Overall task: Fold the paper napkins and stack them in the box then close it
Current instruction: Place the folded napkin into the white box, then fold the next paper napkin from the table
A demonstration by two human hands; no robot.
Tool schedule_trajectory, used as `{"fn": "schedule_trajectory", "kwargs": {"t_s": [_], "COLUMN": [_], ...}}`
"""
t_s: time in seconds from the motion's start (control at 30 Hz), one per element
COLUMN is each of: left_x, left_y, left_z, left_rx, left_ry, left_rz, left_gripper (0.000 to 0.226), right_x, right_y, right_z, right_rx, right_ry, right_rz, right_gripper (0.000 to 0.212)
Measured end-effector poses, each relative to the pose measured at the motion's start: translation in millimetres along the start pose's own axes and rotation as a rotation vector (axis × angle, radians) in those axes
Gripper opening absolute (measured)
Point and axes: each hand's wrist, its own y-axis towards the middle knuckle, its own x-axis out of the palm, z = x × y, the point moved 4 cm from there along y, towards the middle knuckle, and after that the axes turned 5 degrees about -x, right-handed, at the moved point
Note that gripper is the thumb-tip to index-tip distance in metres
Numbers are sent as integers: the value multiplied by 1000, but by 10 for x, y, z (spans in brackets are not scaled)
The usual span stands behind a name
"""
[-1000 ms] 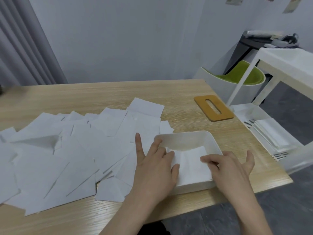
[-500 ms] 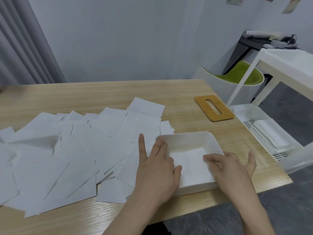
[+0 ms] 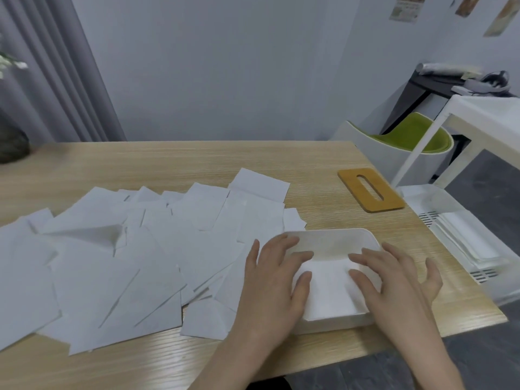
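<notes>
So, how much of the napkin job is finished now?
Done: a folded napkin lies in the box. In hand: left hand and right hand press it flat. Left: the loose napkins, then the slotted lid.

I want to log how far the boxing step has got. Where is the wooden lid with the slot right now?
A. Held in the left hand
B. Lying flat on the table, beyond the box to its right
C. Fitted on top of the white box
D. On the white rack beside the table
B: the wooden lid lies flat on the table, apart from the open white box, where both hands press a folded napkin.
</notes>
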Motion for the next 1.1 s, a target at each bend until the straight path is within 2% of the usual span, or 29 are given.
{"fn": "schedule_trajectory", "kwargs": {"t_s": [0.1,0.43,0.57,0.7,0.87,1.1], "left_x": [-157,-671,-680,-527,-384,-228], "left_y": [-51,-172,-139,-57,22,234], "left_z": [-137,-739,-900,-1003,-1113,-1089], "left_rx": [-79,-297,-367,-400,-445,-466], "left_ry": [-93,-39,27,159,97,127], "left_rz": [88,133,45,-61,-60,-83], "left_gripper": [30,30,33,36,34,26], "right_x": [-9,187,249,371,415,433], "right_y": [5,66,88,104,96,101], "right_z": [-149,-849,-1036,-1075,-1074,-1060], "right_rx": [-46,-227,-264,-253,-233,-231], "right_ry": [53,225,215,118,85,109], "right_rz": [50,84,63,-71,-106,-110], "right_gripper": [19,20,23,35,39,39]}}
